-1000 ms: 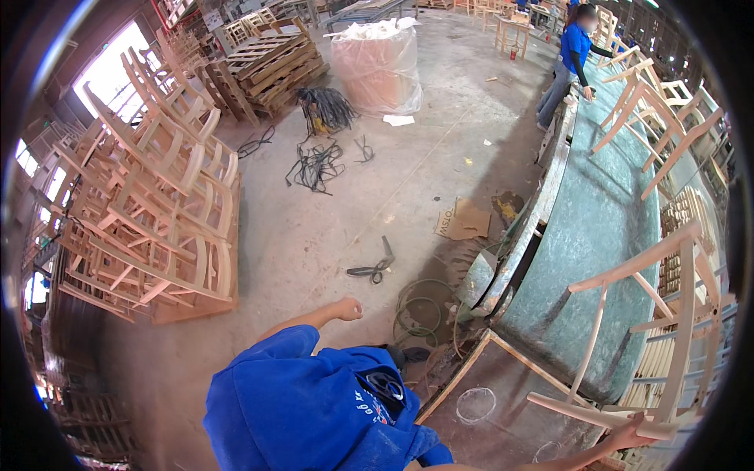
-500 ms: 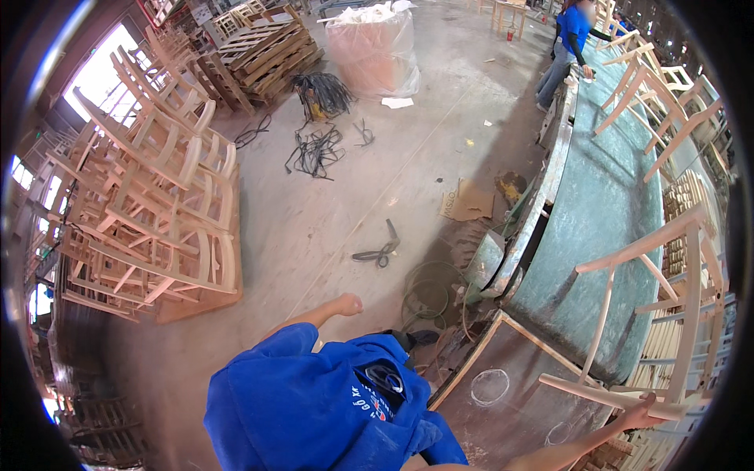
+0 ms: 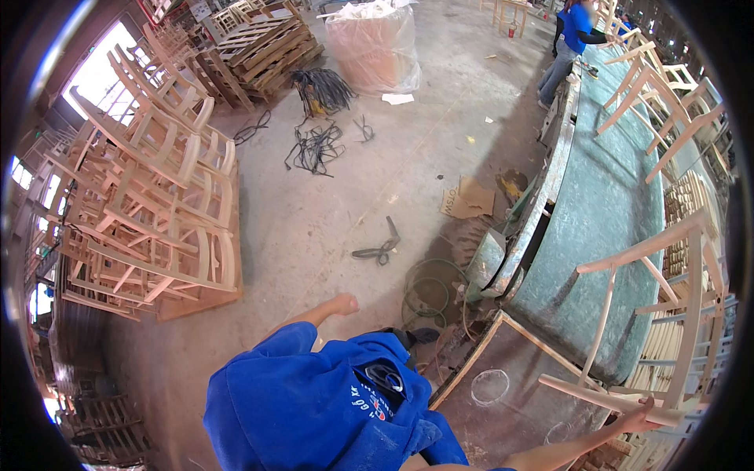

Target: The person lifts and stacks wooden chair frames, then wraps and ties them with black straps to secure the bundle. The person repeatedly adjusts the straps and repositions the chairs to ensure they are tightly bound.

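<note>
At the lower right, my right hand [image 3: 635, 418] is closed around a bare wooden chair frame [image 3: 691, 322], gripping the end of its lowest bar. The pale, unpainted frame rests on its side, over the near end of a green-topped conveyor table [image 3: 597, 259] and the dark board beside it. My left hand [image 3: 342, 304] hangs over the floor, away from any object, with its fingers curled in. Nothing shows in it, though its palm side is hidden. Between the two arms is my blue shirt.
Stacked chair frames [image 3: 157, 204] fill the left side. Pallets [image 3: 263, 55], a plastic-wrapped bin [image 3: 373, 51] and black straps [image 3: 314, 149] lie farther off. A cardboard piece [image 3: 469, 198] is beside the conveyor. A co-worker in blue [image 3: 577, 31] stands at its far end, near more chair frames [image 3: 648, 94].
My left hand has shifted slightly left. The co-worker's arm has drawn back, and a small dark object now shows on the conveyor there. My right hand keeps its grip on the chair frame.
</note>
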Demonstrator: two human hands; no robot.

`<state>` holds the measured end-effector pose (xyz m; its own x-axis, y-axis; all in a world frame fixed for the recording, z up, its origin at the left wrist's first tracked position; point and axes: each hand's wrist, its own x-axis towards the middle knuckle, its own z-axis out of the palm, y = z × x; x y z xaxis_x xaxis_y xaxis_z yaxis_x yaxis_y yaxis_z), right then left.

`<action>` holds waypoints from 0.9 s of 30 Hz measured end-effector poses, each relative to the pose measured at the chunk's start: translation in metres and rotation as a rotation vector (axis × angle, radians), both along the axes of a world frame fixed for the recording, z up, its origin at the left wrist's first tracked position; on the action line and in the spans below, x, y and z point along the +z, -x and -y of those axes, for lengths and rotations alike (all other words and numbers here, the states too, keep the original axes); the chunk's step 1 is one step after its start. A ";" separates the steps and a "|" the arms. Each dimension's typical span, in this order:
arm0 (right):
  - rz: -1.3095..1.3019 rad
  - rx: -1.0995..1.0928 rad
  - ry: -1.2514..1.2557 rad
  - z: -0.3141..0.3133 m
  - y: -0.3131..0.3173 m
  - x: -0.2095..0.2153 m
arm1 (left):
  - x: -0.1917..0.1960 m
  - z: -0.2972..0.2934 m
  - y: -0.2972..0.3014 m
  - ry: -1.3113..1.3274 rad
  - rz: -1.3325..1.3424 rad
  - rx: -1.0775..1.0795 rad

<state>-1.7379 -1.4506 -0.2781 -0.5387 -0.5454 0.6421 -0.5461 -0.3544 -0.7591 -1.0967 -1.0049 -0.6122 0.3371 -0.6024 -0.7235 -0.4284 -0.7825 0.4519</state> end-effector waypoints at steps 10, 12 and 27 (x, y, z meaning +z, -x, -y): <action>0.024 -0.013 0.008 0.006 0.009 -0.008 | 0.009 0.033 0.005 0.070 0.039 -0.032; 0.005 -0.052 -0.028 0.003 -0.001 -0.002 | 0.008 0.031 0.003 0.068 0.025 -0.004; -0.102 -0.191 -0.005 0.004 -0.018 -0.027 | -0.014 -0.034 0.008 -0.076 0.014 0.217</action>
